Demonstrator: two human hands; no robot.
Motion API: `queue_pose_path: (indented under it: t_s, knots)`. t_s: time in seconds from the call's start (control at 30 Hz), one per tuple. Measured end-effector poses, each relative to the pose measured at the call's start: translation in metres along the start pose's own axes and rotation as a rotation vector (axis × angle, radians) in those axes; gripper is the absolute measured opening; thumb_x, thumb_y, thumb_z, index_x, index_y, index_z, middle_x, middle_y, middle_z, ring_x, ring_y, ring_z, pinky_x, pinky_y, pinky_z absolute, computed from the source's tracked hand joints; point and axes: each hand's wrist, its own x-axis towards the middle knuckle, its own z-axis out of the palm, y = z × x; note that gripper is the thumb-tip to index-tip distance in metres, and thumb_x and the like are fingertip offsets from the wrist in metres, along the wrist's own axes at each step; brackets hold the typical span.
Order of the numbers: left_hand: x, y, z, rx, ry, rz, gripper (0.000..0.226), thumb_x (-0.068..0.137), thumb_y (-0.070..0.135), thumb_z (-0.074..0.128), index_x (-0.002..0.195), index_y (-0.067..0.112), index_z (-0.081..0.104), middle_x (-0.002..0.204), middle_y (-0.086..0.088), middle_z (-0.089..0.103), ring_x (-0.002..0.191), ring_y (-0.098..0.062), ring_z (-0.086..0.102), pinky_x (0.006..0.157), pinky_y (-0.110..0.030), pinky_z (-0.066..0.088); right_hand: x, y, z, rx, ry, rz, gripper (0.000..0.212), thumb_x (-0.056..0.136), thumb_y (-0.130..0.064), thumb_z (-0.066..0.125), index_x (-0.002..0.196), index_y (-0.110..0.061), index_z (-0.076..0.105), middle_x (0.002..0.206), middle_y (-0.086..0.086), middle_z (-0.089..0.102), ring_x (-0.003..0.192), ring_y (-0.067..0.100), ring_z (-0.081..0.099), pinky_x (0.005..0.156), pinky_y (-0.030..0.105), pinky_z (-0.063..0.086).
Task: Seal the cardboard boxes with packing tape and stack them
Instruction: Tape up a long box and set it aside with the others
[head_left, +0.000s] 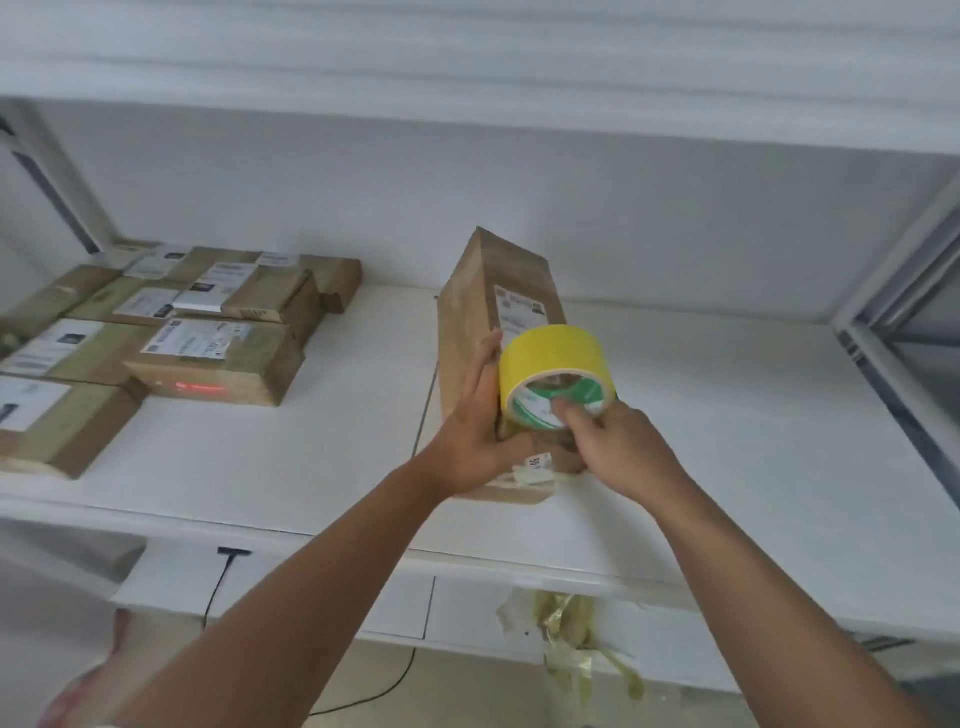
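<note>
Cardboard box (483, 312) on the shelf (701, 441) is mid-taping: left hand (475, 431) presses flat-fingered against its side, right hand (613, 441) grips the yellow tape roll (550, 358) (fingers hooked through the core). Next, probably, draw the roll along the box while bracing it.

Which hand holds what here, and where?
Right hand grips the yellow tape roll, fingers hooked into its core. Left hand lies flat against the brown cardboard box's side.

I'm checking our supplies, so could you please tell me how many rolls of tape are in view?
1: a yellow tape roll, gripped by the right hand against the tilted cardboard box that the left hand steadies. Others may lie out of view.
</note>
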Motion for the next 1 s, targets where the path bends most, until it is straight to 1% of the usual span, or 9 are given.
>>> queue_pose_path:
  t_s: [0.07,0.17,0.27,0.4,0.53,0.7,0.83,0.9,1.0]
  knots:
    - [-0.008,-0.004,0.007,-0.262,0.023,-0.12,0.105,0.078,0.035,0.083,0.155,0.031,0.013,0.158,-0.016,0.028,0.147,-0.03,0.032,0.115,-0.056,0.035,-0.006,-0.011,-0.001,-0.203,0.022,-0.04,0.052,0.098,-0.057,0.038,0.116,-0.015,0.062,0.108,0.018,0.066,0.101,0.037,0.06,0.076,0.035,0.043]
    - [-0.02,-0.016,0.013,-0.421,0.013,-0.249,0.092,0.082,0.011,0.081,0.152,0.002,0.022,0.14,-0.017,0.053,0.127,-0.025,0.057,0.097,-0.034,0.052,-0.013,-0.018,0.01,-0.34,0.034,-0.065,0.051,0.098,-0.057,0.032,0.116,-0.017,0.058,0.096,0.013,0.065,0.085,0.032,0.055,0.072,0.035,0.043]
    - [-0.028,-0.027,0.01,-0.444,-0.009,-0.284,0.087,0.08,0.02,0.083,0.147,0.001,0.032,0.134,-0.014,0.06,0.123,-0.024,0.061,0.094,-0.028,0.053,-0.012,-0.021,0.024,-0.395,0.041,-0.058,0.052,0.096,-0.058,0.035,0.118,-0.016,0.057,0.097,0.01,0.057,0.092,0.031,0.054,0.074,0.036,0.043]
    - [-0.034,-0.032,0.0,-0.447,-0.05,-0.285,0.076,0.08,0.024,0.081,0.142,0.004,0.042,0.132,-0.011,0.062,0.124,-0.024,0.06,0.099,-0.036,0.052,-0.002,-0.024,0.04,-0.341,0.116,-0.163,0.065,0.092,-0.059,0.048,0.142,-0.017,0.044,0.143,0.007,0.039,0.136,0.028,0.03,0.102,0.04,0.037]
    - [-0.034,-0.026,-0.003,-0.412,-0.064,-0.297,0.077,0.08,0.039,0.082,0.141,0.01,0.045,0.133,-0.011,0.06,0.124,-0.024,0.059,0.103,-0.043,0.051,0.009,-0.019,0.037,-0.242,0.124,-0.28,0.052,0.094,-0.044,0.051,0.138,-0.017,0.052,0.146,0.004,0.041,0.136,0.026,0.031,0.103,0.038,0.037]
    - [-0.034,-0.02,-0.007,-0.196,-0.071,-0.397,0.095,0.072,0.067,0.073,0.149,0.045,0.022,0.162,0.006,0.023,0.151,-0.01,0.019,0.122,-0.046,0.023,0.017,0.004,0.008,-0.203,0.219,-0.183,0.044,0.09,-0.043,0.045,0.126,-0.022,0.057,0.112,0.015,0.067,0.102,0.04,0.061,0.08,0.042,0.05]
    - [-0.033,-0.003,-0.01,0.008,-0.123,-0.409,0.096,0.083,0.059,0.07,0.155,0.041,0.01,0.167,0.006,-0.004,0.153,-0.009,-0.007,0.125,-0.042,0.008,0.014,0.015,0.005,-0.022,0.216,-0.133,0.049,0.092,-0.04,0.049,0.136,-0.019,0.053,0.112,0.015,0.068,0.103,0.036,0.061,0.077,0.033,0.045]
    - [-0.027,0.005,-0.015,0.19,-0.144,-0.34,0.092,0.089,0.049,0.068,0.157,0.032,0.009,0.166,0.003,-0.012,0.151,-0.011,-0.017,0.123,-0.037,0.0,0.016,0.011,0.01,0.214,0.14,-0.076,0.044,0.084,-0.035,0.061,0.127,-0.023,0.06,0.117,0.005,0.069,0.105,0.026,0.063,0.082,0.03,0.046]
    - [-0.014,0.006,-0.017,0.417,-0.16,-0.226,0.101,0.081,0.064,0.057,0.159,0.026,0.005,0.166,0.0,-0.017,0.15,-0.015,-0.025,0.125,-0.045,-0.002,0.018,0.007,0.023,0.391,0.05,-0.002,0.024,0.084,-0.027,0.072,0.106,-0.027,0.065,0.108,-0.003,0.071,0.1,0.017,0.066,0.088,0.036,0.053]
